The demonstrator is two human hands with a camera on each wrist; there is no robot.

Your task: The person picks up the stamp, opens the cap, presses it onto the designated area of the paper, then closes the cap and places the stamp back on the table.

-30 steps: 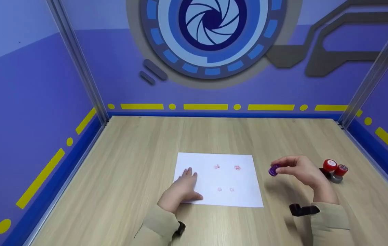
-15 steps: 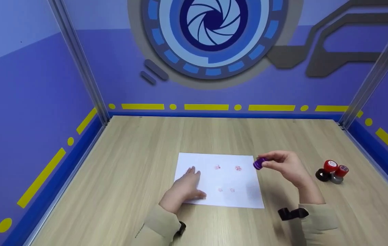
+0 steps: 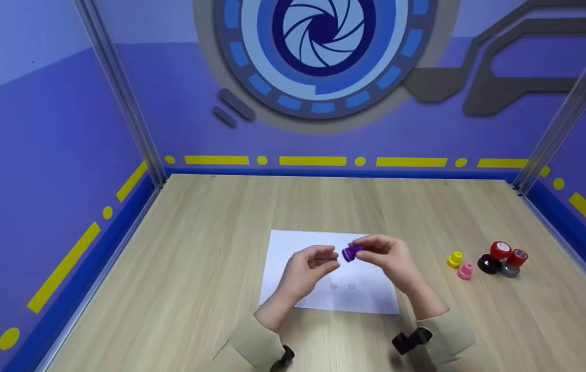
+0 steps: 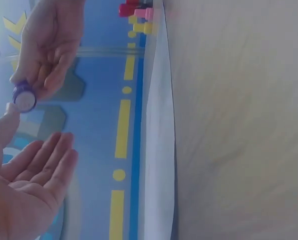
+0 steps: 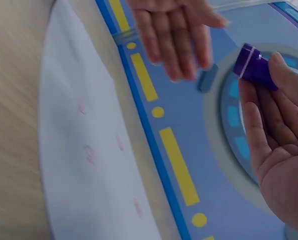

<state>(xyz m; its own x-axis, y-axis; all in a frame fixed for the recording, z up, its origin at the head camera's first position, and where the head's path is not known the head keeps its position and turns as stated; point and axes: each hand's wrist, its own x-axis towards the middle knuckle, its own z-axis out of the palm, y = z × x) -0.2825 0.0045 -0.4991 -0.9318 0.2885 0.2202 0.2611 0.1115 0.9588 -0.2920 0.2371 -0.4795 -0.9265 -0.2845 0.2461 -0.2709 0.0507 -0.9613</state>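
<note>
Between thumb and fingers, my right hand (image 3: 391, 261) pinches a small purple stamp (image 3: 350, 252) above the paper. Its pale round face (image 4: 25, 101) shows in the left wrist view, turned toward my left hand. My left hand (image 3: 308, 271) is raised just left of the stamp, holding nothing, its fingers extended and thumb apart, as the right wrist view also shows. Beneath both hands lies a white sheet of paper (image 3: 280, 248). Several faint red stamp prints (image 5: 90, 155) mark it; in the head view my right hand hides some of them.
Right of the paper stand a yellow stamp (image 3: 455, 259) and a pink stamp (image 3: 465, 272). Farther right is a cluster of red-topped stamps (image 3: 501, 250) with black and grey parts. Blue-purple panels (image 3: 303, 139) wall the wooden table (image 3: 210, 217) at the back and sides.
My right hand has carried the purple stamp left, over the paper. My left hand has lifted off the sheet and moved right toward it. The yellow and pink stamps have come into sight.
</note>
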